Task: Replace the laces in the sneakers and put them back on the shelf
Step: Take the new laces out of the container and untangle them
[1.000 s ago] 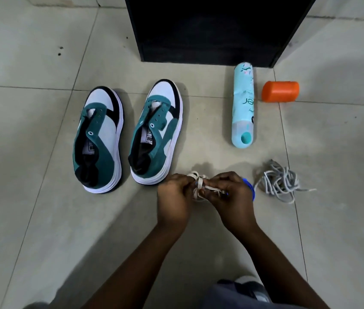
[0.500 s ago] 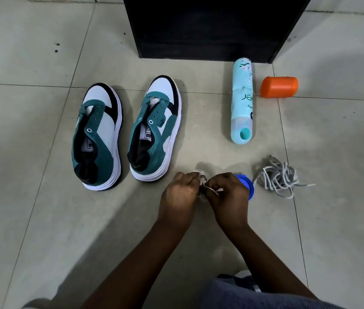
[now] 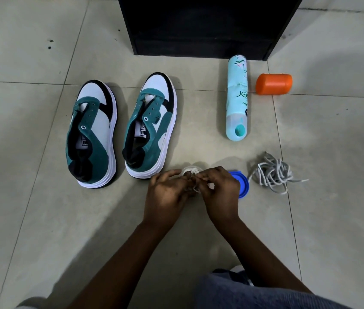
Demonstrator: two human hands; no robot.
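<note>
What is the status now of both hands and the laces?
Left hand and right hand both pinch the bundled white lace. Two green-and-white sneakers unlaced. Loose grey lace pile aside, nothing blocking.

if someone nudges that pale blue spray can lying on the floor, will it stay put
Probably not. The pale blue cylindrical spray can lies on its side on smooth floor tile, so a sideways nudge would likely roll it, perhaps toward the orange plastic cap lying apart beside it. Pushed endwise, it would more likely slide.

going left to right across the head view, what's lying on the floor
left sneaker → right sneaker → blue lid → grey lace pile; farther back, spray can → orange cap
</note>
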